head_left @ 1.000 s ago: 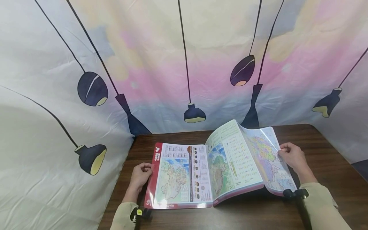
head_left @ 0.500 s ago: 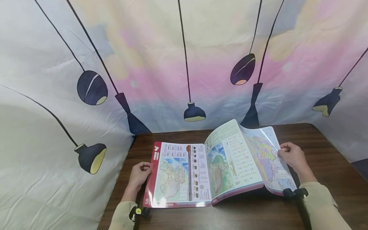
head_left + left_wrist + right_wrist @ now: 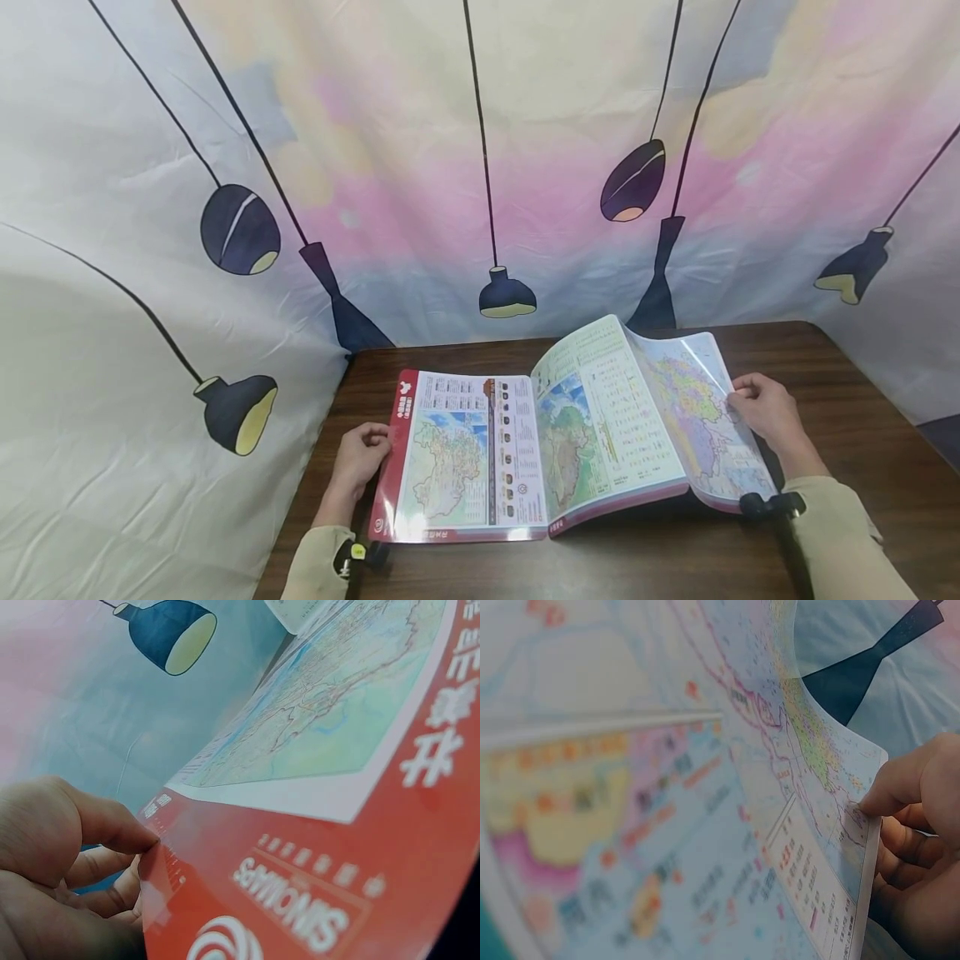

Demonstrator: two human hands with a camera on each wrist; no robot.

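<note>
- Head view: a glossy atlas [image 3: 525,450] lies open on the dark wood-grain bench [image 3: 862,400]. The left hand [image 3: 360,454] pinches its red cover edge; the right hand [image 3: 761,408] pinches a curling map page [image 3: 697,400].
- Left wrist view: thumb and fingers [image 3: 97,825] clamp the shiny red cover [image 3: 360,862].
- Right wrist view: the thumb [image 3: 900,784] presses the thin laminated page corner [image 3: 855,825], fingers curled beneath.
</note>
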